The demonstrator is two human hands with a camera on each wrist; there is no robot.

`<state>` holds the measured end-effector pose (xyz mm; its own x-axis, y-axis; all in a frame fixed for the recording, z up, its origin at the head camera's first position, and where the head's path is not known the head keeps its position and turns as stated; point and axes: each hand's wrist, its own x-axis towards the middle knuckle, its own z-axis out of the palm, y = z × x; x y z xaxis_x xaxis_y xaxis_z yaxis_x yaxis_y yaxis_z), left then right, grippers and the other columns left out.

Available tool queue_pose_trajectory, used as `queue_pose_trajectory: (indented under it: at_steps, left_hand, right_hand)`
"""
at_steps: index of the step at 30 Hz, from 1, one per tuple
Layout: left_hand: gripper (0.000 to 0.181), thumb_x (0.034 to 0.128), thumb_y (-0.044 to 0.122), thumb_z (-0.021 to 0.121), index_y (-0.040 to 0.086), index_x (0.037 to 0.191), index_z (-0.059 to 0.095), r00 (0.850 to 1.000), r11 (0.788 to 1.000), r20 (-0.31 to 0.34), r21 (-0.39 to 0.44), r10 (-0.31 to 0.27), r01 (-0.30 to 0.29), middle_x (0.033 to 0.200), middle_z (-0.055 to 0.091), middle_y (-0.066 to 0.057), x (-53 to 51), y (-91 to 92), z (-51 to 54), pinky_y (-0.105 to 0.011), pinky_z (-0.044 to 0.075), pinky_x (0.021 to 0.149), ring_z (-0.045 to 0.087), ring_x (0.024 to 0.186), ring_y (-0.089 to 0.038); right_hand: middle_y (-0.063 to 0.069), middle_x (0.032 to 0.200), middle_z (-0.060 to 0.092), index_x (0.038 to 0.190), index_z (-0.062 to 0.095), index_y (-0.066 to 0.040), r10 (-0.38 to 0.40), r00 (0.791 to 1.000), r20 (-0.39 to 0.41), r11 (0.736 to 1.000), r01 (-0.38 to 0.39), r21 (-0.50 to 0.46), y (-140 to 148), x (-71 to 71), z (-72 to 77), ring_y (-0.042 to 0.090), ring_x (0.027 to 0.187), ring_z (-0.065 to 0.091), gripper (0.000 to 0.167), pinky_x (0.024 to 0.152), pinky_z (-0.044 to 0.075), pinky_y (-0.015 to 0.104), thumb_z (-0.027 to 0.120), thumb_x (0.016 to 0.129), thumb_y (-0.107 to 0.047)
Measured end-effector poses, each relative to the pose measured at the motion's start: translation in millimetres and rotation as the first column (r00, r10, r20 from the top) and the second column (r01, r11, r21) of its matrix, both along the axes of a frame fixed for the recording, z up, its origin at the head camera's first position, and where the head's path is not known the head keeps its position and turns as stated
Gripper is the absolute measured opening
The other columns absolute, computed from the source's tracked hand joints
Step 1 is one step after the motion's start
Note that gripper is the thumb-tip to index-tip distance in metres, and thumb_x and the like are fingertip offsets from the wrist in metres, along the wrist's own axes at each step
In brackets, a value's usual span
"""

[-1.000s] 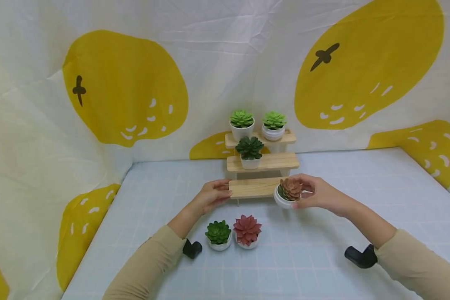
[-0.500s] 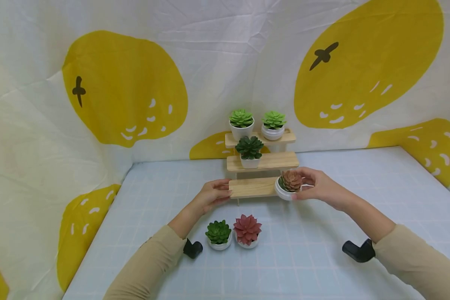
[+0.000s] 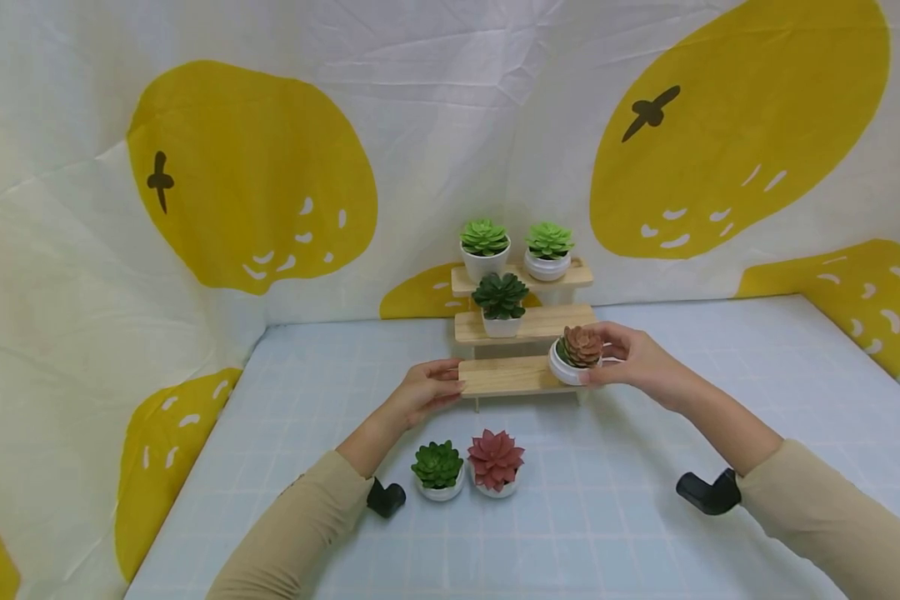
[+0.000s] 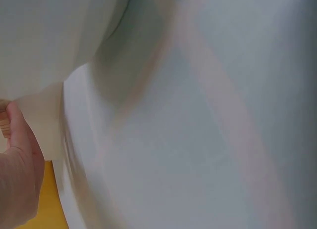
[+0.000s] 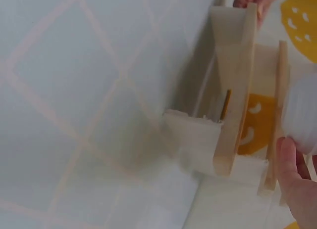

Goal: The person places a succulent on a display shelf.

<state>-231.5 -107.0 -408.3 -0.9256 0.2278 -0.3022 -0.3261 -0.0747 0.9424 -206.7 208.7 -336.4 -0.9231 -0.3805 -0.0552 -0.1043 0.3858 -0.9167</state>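
Observation:
A brown succulent (image 3: 581,346) in a round white pot (image 3: 566,372) is held by my right hand (image 3: 645,367) over the right end of the lowest shelf board (image 3: 506,376). The right wrist view has fingers (image 5: 289,164) against that white pot (image 5: 303,110); I cannot tell whether the pot touches the board. My left hand (image 3: 420,393) grips the lowest board's left end, and in the left wrist view the hand (image 4: 20,169) pinches the wood (image 4: 4,122). On the middle board (image 3: 555,321) stands a dark green succulent (image 3: 501,300).
Two light green succulents (image 3: 484,242) (image 3: 549,244) stand on the top board (image 3: 521,281). In front of the stand, a green succulent (image 3: 437,467) and a red one (image 3: 496,462) sit on the pale checked cloth (image 3: 570,533). Behind hangs a curtain (image 3: 480,108) with yellow fruit prints.
My right hand has moved the brown succulent up and back, from the front of the lowest board to above its right end. My left hand has stayed on the board.

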Motion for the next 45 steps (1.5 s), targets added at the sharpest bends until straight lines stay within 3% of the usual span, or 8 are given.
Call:
queue_pose_trajectory:
  at_steps: [6, 12, 17, 27, 45]
  left_hand:
    - [0.049, 0.0863, -0.01, 0.056, -0.007, 0.133, 0.044, 1.0, 1.0, -0.003, -0.003, -0.012, 0.012, 0.122, 0.052, -0.023, -0.8, 0.1, -1.0, -0.037, 0.05, 0.091, 0.059, 0.089, -0.017]
    - [0.049, 0.0862, -0.01, 0.056, -0.007, 0.133, 0.045, 1.0, 1.0, -0.002, 0.004, -0.01, 0.01, 0.123, 0.052, -0.024, -1.2, 0.1, -1.6, -0.038, 0.049, 0.091, 0.059, 0.09, -0.018]
    - [0.048, 0.086, -0.011, 0.057, -0.005, 0.133, 0.046, 1.0, 1.0, 0.003, 0.006, 0.005, -0.005, 0.123, 0.052, -0.024, -0.8, 0.3, 0.1, -0.037, 0.05, 0.09, 0.058, 0.091, -0.019]
    - [0.048, 0.0856, -0.011, 0.057, -0.006, 0.132, 0.047, 1.0, 1.0, 0.0, 0.007, 0.01, -0.01, 0.117, 0.054, -0.021, 0.6, 0.1, 0.6, -0.035, 0.053, 0.085, 0.059, 0.087, -0.017]
    - [0.048, 0.0858, -0.01, 0.057, -0.004, 0.132, 0.047, 1.0, 1.0, -0.003, 0.012, 0.003, -0.003, 0.118, 0.054, -0.02, 0.3, 1.0, -0.2, -0.033, 0.053, 0.084, 0.059, 0.087, -0.016]
  right_hand:
    - [0.017, 0.124, 0.051, 0.136, 0.039, -0.001, -0.022, 1.0, -0.007, 0.999, 0.022, 0.027, -1, -5.9, 6.4, 0.027, 0.111, 0.049, 0.066, 0.083, 0.049, 0.026, 0.072, 0.081, -0.017]
    - [0.018, 0.13, 0.045, 0.139, 0.035, -0.001, -0.05, 0.999, 0.003, 0.998, 0.05, 0.031, -3, -14.5, 12.5, 0.032, 0.118, 0.042, 0.069, 0.091, 0.045, 0.036, 0.07, 0.082, -0.019]
    - [0.017, 0.13, 0.044, 0.14, 0.035, -0.002, -0.078, 0.997, -0.008, 0.997, 0.078, 0.017, -7, -24.0, 16.4, 0.031, 0.115, 0.041, 0.07, 0.092, 0.041, 0.038, 0.071, 0.082, -0.018]
    - [0.018, 0.13, 0.042, 0.138, 0.035, -0.002, -0.108, 0.994, 0.005, 0.994, 0.108, 0.004, -17, -43.2, 14.0, 0.033, 0.116, 0.041, 0.068, 0.095, 0.041, 0.04, 0.071, 0.083, -0.018]
    - [0.015, 0.127, 0.044, 0.14, 0.036, -0.002, -0.132, 0.991, -0.02, 0.99, 0.13, -0.062, -23, -48.3, 9.7, 0.027, 0.108, 0.044, 0.066, 0.078, 0.046, 0.018, 0.069, 0.084, -0.014]
